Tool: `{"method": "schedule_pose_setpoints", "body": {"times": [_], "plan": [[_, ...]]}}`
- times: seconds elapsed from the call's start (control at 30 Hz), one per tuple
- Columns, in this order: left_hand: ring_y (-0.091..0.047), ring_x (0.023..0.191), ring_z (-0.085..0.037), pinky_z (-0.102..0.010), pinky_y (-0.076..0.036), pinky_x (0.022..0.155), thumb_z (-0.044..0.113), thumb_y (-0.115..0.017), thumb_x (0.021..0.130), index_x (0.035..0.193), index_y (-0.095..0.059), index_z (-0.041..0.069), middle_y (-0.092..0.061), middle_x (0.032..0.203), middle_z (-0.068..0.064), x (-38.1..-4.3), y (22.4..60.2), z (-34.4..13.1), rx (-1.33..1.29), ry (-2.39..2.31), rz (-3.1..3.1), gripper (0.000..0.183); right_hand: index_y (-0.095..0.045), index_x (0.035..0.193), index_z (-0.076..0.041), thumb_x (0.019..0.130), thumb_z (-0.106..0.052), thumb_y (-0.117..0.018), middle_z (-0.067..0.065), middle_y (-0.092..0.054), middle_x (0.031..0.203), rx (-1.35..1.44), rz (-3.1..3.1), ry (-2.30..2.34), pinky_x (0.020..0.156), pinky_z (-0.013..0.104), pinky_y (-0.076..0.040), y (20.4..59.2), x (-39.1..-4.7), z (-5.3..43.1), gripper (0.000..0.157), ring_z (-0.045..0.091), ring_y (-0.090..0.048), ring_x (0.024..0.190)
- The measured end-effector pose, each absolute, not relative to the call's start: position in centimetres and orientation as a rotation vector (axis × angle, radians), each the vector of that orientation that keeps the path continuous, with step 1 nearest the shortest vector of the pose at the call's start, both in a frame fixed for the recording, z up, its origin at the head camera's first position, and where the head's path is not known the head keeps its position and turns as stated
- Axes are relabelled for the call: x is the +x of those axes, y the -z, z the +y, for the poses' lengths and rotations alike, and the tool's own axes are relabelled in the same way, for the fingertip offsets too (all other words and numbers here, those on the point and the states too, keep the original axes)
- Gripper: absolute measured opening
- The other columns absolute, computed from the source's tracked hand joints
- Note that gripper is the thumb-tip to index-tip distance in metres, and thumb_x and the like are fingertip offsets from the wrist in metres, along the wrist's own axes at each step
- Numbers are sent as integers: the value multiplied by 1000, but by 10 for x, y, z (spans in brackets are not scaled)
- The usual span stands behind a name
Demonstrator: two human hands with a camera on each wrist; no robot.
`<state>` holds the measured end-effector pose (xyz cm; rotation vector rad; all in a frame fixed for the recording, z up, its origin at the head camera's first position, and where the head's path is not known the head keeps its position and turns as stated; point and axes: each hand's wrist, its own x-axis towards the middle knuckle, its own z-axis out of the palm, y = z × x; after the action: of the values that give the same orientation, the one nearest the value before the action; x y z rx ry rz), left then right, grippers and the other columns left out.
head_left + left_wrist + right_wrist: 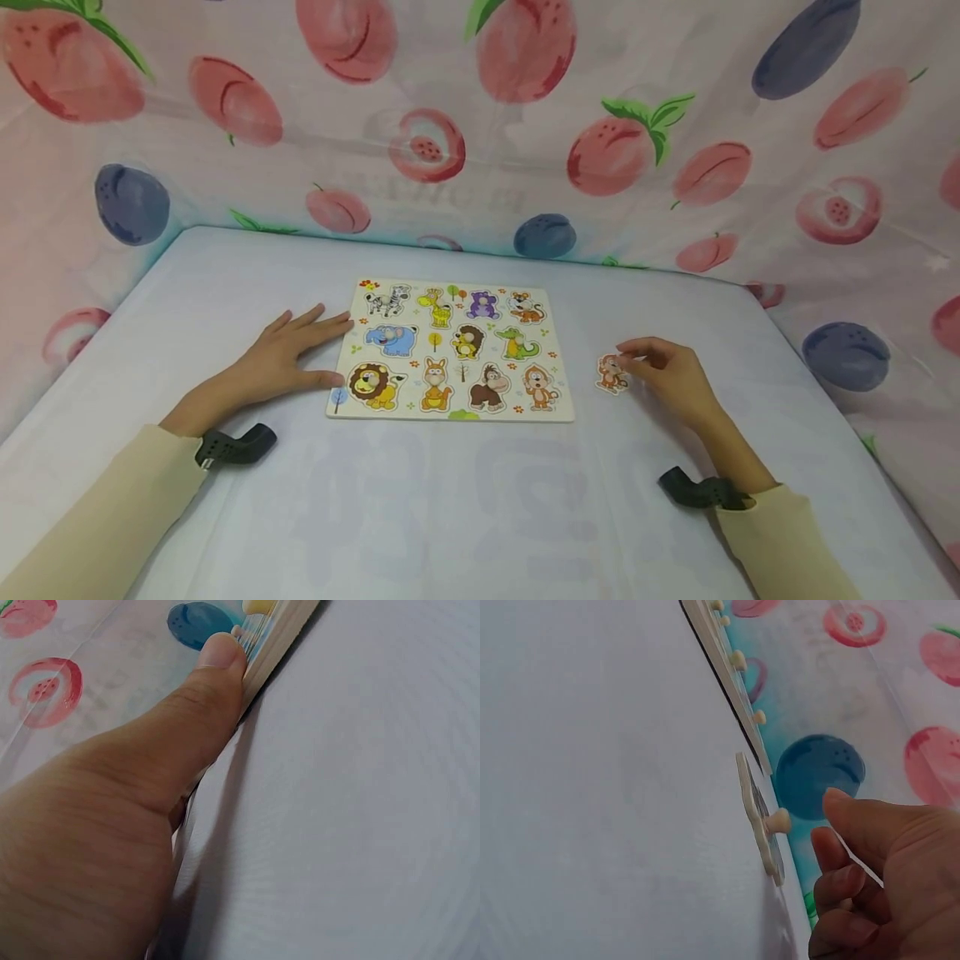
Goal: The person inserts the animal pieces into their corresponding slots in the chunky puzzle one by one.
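Note:
A wooden animal puzzle board (462,417) lies flat on the table, with a monkey picture (540,388) in its near right corner. Spread along the board's left edge, my left hand (281,354) has its fingers straight. Its thumb (191,705) touches the board edge in the left wrist view. Right of the board lies a loose monkey puzzle piece (611,374). My right hand (671,379) is beside that piece, fingers bent. In the right wrist view, a gap shows between the thumb and fingertips and the piece's pale knob (778,820).
A white cloth covers the table (450,517). Fruit-printed curtain (510,142) hangs behind and at both sides. Several knobbed animal pieces, such as the lion (372,386) and elephant (392,340), sit on the board. Each wrist wears a dark camera mount (236,446).

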<state>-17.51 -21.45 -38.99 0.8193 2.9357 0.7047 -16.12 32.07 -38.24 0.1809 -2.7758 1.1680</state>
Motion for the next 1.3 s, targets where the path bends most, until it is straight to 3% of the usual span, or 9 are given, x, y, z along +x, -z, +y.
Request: {"method": "schedule_pose_setpoints", "body": {"times": [0.33, 0.8, 1.3], "plan": [[-11, 144, -33, -54, 1, 113, 57, -68, 80, 148, -37, 15, -32, 153, -3, -175, 389, -214, 825, -705, 2934, 86, -71, 106, -12, 88, -29, -71, 6, -68, 99, 282, -2764, -1196, 54, 22, -42, 391, -163, 328, 25, 17, -51, 74], [-11, 144, -34, -54, 1, 113, 57, -69, 80, 148, -38, 14, -33, 153, -4, -175, 389, -214, 821, -718, 2929, 86, -72, 100, -14, 82, -33, -77, 2, -68, 90, 257, -2804, -1130, 54, 22, -42, 396, -164, 326, 27, 19, -51, 69], [-11, 144, -34, -54, 2, 113, 57, -69, 80, 148, -38, 14, -33, 153, -5, -176, 389, -215, 825, -713, 2931, 86, -74, 98, -14, 82, -29, -78, 0, -70, 95, 205, -2812, -1116, 55, 22, -42, 397, -164, 322, 23, 19, -51, 72]]}}
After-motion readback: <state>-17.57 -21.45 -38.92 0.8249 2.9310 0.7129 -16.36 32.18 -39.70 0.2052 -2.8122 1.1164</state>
